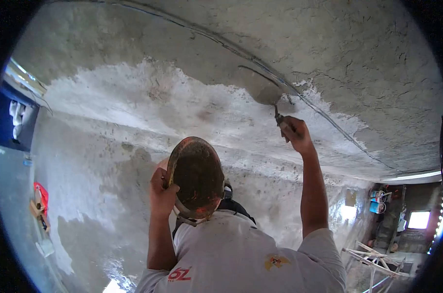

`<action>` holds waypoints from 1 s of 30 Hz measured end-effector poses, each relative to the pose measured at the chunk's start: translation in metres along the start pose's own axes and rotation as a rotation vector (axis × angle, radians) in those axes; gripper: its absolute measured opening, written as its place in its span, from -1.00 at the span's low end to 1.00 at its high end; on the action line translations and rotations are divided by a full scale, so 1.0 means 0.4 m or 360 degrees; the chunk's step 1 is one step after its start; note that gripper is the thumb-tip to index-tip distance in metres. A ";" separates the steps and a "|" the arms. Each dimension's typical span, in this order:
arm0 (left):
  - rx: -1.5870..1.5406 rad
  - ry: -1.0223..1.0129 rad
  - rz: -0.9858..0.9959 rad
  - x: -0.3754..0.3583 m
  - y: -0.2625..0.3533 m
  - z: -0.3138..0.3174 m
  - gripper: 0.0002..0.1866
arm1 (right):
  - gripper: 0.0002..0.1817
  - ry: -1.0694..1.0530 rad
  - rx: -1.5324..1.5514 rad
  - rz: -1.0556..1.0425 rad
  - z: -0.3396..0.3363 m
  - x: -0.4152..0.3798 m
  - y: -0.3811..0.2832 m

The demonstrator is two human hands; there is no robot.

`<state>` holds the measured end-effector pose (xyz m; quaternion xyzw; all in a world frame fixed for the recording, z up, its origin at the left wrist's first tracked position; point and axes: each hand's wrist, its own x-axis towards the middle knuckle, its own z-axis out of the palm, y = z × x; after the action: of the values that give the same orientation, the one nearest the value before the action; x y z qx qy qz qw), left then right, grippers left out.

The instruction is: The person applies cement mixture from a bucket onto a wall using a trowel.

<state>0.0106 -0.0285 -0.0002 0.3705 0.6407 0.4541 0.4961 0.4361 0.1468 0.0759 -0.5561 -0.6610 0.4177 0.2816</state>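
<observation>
Two hands work overhead: the right hand has a closed grip on a trowel pressed flat to the ceiling; the left hand clasps a mortar pan at head height. Best kept flat, with even pressure.

grey, plaster-laden trowel pressed flat to the ceiling; round pan tilted.

The fisheye lens bends everything and leaves a black vignette around the rim, heaviest at 9 and 3 o'clock. Daylight enters from a small window at 4 o'clock, blown out white. The ceiling plaster reads bright around 11 o'clock; the lower wall stays dim. Focus is soft throughout.
</observation>
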 end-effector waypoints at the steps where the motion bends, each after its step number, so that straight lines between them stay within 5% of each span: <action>1: -0.0143 -0.0003 0.0043 0.005 -0.020 0.004 -0.69 | -0.79 -0.0004 -0.0025 -0.0004 -0.011 0.007 -0.003; 19: -0.0202 -0.0046 0.0241 0.032 -0.090 -0.061 -0.66 | -0.63 0.0116 -0.0080 -0.0100 -0.107 0.002 -0.036; 24: -0.0414 0.0068 0.0181 0.022 -0.025 -0.054 -0.66 | -0.57 0.0369 0.0226 -0.0115 -0.125 -0.065 0.148; 26: 0.0013 0.0131 0.0000 0.021 -0.020 -0.068 -0.65 | -0.67 0.0437 0.0505 -0.0099 -0.108 -0.103 0.288; 27: 0.0003 0.0126 0.0021 0.029 -0.037 -0.071 -0.65 | -0.76 0.0728 0.0388 0.0167 -0.061 -0.131 0.328; 28: -0.0025 0.0162 0.0112 0.037 -0.064 -0.071 -0.65 | -0.80 0.0677 0.0469 0.0175 -0.051 -0.151 0.490; 29: -0.0050 0.0199 0.0203 0.042 -0.079 -0.068 -0.65 | -0.75 0.0860 0.0631 0.0024 0.044 -0.166 0.464; 30: -0.0056 0.0198 0.0238 0.043 -0.070 -0.060 -0.65 | -0.67 0.0635 0.0555 0.0173 0.067 -0.190 0.485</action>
<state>-0.0175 -0.0267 -0.0295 0.3797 0.6328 0.5231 0.4263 0.5274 0.0729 -0.0982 -0.6052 -0.4796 0.4220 0.4751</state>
